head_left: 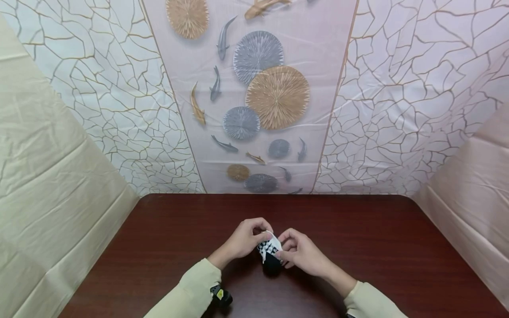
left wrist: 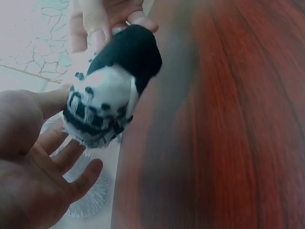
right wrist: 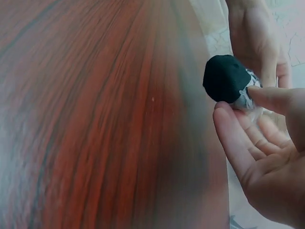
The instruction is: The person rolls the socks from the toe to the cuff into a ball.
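Rolled black-and-white sock [head_left: 270, 252] between both hands above table [head_left: 397, 247], left hand [head_left: 243, 240] and right hand [head_left: 303, 254] grip pinching its ends

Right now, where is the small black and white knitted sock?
In the head view the small black and white knitted sock is held between the left hand and right hand, above the near middle of the dark wooden table.

A dark reddish-brown wooden tabletop [head_left: 397, 247] with visible grain fills the lower half of the scene. Behind it hangs a glossy backdrop sheet [head_left: 99, 101] printed with gold crack lines on white. Its central panel [head_left: 318, 88] shows round fan-like discs in tan and grey, with small grey and gold fish swimming among them. Plain cream sheeting [head_left: 43, 185] drapes down the left side, and pinkish-beige sheeting [head_left: 473, 194] drapes down the right.
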Action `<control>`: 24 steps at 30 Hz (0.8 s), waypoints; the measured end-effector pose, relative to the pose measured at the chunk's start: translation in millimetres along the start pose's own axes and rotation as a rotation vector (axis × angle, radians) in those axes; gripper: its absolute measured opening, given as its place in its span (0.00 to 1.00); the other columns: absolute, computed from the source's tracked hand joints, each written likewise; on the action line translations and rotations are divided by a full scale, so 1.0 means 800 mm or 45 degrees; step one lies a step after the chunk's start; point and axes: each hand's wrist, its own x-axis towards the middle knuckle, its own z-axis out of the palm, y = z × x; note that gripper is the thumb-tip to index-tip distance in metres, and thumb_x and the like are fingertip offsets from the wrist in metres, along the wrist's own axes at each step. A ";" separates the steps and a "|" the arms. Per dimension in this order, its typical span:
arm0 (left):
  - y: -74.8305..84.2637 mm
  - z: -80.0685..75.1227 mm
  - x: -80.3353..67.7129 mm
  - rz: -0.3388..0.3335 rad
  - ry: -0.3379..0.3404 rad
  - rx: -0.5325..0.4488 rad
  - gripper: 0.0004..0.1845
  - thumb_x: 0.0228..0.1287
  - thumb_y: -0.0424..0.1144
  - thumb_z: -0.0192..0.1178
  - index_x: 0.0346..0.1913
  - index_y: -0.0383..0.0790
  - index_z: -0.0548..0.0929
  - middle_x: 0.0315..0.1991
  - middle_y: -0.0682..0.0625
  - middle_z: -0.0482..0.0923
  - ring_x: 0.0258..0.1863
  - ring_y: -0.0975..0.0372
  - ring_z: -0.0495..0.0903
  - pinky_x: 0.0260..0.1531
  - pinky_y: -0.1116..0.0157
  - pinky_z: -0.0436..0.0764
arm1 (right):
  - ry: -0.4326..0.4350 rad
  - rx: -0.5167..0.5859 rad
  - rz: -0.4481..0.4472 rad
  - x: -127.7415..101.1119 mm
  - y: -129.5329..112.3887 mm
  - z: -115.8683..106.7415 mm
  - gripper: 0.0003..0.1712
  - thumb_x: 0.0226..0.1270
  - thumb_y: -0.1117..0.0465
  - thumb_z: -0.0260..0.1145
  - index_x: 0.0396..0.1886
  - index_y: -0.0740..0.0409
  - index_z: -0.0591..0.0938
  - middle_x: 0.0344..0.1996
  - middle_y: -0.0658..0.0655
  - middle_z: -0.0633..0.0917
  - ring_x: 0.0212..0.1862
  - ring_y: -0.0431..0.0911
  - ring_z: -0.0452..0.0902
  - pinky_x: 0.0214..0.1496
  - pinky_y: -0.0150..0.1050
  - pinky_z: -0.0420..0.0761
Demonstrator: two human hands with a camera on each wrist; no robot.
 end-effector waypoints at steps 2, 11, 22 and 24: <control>0.002 0.002 0.002 -0.007 -0.001 -0.010 0.02 0.67 0.33 0.65 0.41 0.40 0.85 0.35 0.57 0.81 0.35 0.64 0.79 0.35 0.66 0.80 | -0.003 0.027 0.035 0.002 0.000 0.003 0.20 0.65 0.68 0.70 0.51 0.72 0.73 0.29 0.62 0.85 0.29 0.52 0.84 0.31 0.51 0.85; 0.013 0.010 0.010 0.020 -0.001 -0.023 0.04 0.67 0.31 0.65 0.42 0.41 0.85 0.35 0.59 0.82 0.37 0.65 0.79 0.40 0.66 0.79 | 0.049 0.051 0.074 0.009 0.006 0.011 0.19 0.70 0.66 0.67 0.54 0.73 0.75 0.26 0.61 0.84 0.27 0.58 0.84 0.28 0.53 0.85; 0.006 0.002 0.008 -0.032 0.067 -0.070 0.10 0.69 0.34 0.64 0.50 0.47 0.84 0.50 0.49 0.83 0.52 0.58 0.80 0.52 0.55 0.78 | 0.086 0.103 0.144 0.013 0.012 0.002 0.14 0.72 0.65 0.65 0.49 0.71 0.74 0.28 0.62 0.85 0.27 0.57 0.84 0.27 0.54 0.84; 0.003 -0.001 0.007 -0.056 0.076 -0.073 0.10 0.69 0.34 0.64 0.51 0.47 0.84 0.52 0.46 0.83 0.54 0.56 0.80 0.54 0.52 0.78 | 0.093 0.098 0.171 0.013 0.016 0.000 0.15 0.72 0.65 0.65 0.49 0.71 0.74 0.28 0.62 0.85 0.28 0.57 0.84 0.27 0.53 0.84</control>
